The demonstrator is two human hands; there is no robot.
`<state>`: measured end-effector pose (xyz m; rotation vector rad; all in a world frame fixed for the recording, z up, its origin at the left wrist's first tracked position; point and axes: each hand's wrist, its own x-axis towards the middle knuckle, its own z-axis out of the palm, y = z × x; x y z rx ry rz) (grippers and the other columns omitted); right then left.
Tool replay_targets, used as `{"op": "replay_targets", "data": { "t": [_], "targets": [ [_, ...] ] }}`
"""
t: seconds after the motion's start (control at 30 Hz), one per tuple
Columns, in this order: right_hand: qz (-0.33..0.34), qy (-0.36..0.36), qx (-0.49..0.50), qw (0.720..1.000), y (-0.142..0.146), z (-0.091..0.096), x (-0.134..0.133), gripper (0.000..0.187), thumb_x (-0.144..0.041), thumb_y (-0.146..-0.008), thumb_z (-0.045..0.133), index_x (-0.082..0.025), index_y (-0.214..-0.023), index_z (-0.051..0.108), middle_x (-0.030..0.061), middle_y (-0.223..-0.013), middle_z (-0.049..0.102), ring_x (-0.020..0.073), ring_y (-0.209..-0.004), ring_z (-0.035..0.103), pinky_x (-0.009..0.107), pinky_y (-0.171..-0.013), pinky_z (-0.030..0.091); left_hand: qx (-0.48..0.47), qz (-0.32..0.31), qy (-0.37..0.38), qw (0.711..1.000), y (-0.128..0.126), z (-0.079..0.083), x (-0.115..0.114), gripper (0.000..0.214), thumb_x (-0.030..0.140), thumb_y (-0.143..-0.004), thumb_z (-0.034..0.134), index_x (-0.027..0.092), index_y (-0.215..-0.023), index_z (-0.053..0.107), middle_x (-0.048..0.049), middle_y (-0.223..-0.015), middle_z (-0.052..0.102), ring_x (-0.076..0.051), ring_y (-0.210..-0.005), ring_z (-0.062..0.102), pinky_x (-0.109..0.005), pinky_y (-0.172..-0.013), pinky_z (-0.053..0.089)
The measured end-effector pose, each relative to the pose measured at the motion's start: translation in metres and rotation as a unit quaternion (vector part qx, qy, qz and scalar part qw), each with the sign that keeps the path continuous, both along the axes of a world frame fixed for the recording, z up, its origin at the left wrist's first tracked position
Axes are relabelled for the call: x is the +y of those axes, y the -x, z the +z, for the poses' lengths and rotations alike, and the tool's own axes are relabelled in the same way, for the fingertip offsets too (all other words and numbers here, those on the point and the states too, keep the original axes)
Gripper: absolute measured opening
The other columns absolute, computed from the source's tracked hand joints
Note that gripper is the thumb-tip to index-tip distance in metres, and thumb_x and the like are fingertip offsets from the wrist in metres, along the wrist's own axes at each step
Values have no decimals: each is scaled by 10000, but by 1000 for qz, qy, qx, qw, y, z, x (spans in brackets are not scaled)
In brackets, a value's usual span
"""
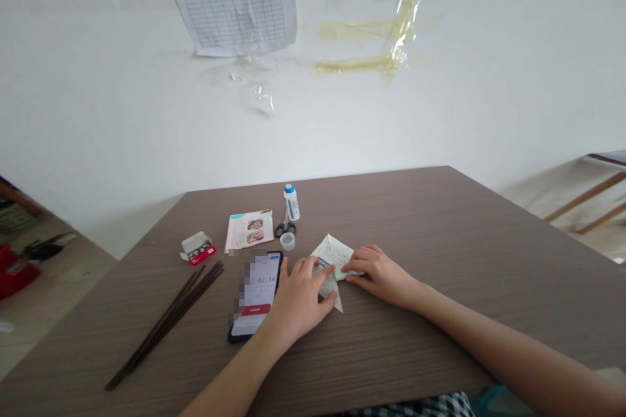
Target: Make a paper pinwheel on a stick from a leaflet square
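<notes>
1. Pressing, not clenching: our left hand [300,300] and right hand [376,275] hold a folded paper sheet [332,253] flat, fingertips resting on it.
2. Sheet lies between both hands, on the table [440,221].
3. Phone [254,293] sits just beside our left hand; scissors [285,229] and glue bottle [292,202] stand ahead of the grip.
</notes>
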<state>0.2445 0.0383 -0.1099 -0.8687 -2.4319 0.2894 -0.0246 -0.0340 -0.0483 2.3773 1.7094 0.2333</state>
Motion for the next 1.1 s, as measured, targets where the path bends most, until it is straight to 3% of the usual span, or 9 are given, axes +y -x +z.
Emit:
{"op": "replay_targets", "data": {
  "t": [0.17, 0.4, 0.8, 1.0, 1.1],
  "targets": [
    [4, -1, -2, 1000, 0, 0, -1, 213, -245, -1207, 855, -342, -1309, 1015, 104, -1168, 961, 354, -1161, 924, 544, -1174, 736, -9, 2, 0, 1000, -1, 3, 0, 529, 321, -1131, 940, 313, -1660, 915, -204, -1715, 835, -514, -1683, 747, -953, -1530, 369],
    [2, -8, 3, 1000, -1, -4, 2, 212, -264, -1170, 923, -421, -1271, 1024, 75, -1148, 964, 358, -1149, 948, 518, -1138, 763, 8, 6, 24, 1000, -2, 8, 0, 639, 339, -1160, 900, 318, -1795, 827, -207, -1757, 816, -525, -1725, 714, -940, -1550, 345],
    [0, 7, 0, 1000, 0, -3, 1, 221, -259, -1192, 897, -408, -1289, 1028, 88, -1163, 959, 352, -1154, 925, 516, -1163, 719, 12, -11, 2, 1000, 1, 1, 2, 557, 343, -1163, 885, 283, -1716, 875, -216, -1745, 821, -533, -1698, 722, -957, -1538, 341],
    [10, -9, -7, 1000, -1, -2, 1, 192, -226, -1194, 890, -294, -1325, 1014, 109, -1159, 952, 329, -1166, 928, 507, -1159, 725, -2, -13, -12, 1000, 3, -4, 3, 610, 365, -1138, 916, 316, -1743, 852, -193, -1723, 830, -515, -1665, 740, -933, -1529, 392],
    [2, -6, -6, 1000, -1, 0, 0, 216, -217, -1189, 895, -343, -1312, 1021, 103, -1167, 960, 338, -1180, 935, 499, -1172, 723, 0, -13, -6, 1000, 2, -4, 3, 622, 365, -1149, 908, 320, -1766, 836, -191, -1722, 828, -512, -1668, 736, -939, -1527, 388]
  ]
}}
